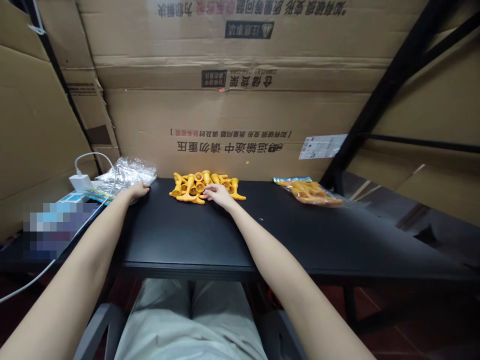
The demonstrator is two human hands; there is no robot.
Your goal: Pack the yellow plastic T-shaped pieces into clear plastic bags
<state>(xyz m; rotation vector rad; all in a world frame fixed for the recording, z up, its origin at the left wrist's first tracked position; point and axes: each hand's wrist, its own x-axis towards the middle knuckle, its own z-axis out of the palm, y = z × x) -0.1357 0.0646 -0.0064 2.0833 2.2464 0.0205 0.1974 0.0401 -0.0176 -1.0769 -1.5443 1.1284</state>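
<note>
A heap of yellow-orange plastic pieces [190, 181] lies on the black table; each has a flared, cup-like end and a forked end. My right hand [218, 195] is at the heap's front right, its fingers pinched at one of these pieces. My left hand [138, 191] is at the right edge of a pile of clear plastic bags [129, 172]. Its fingers look curled onto a bag, though they are partly hidden. To the right lies a clear bag packed with similar orange pieces [309, 192], with a blue printed header.
A white charger [80, 181] with a white cable stands on the left, beside a blurred-out patch. Cardboard sheets [232, 110] wall the back and sides. A black metal frame post [369, 105] slants up on the right. The black table's [187, 240] front edge is near my lap.
</note>
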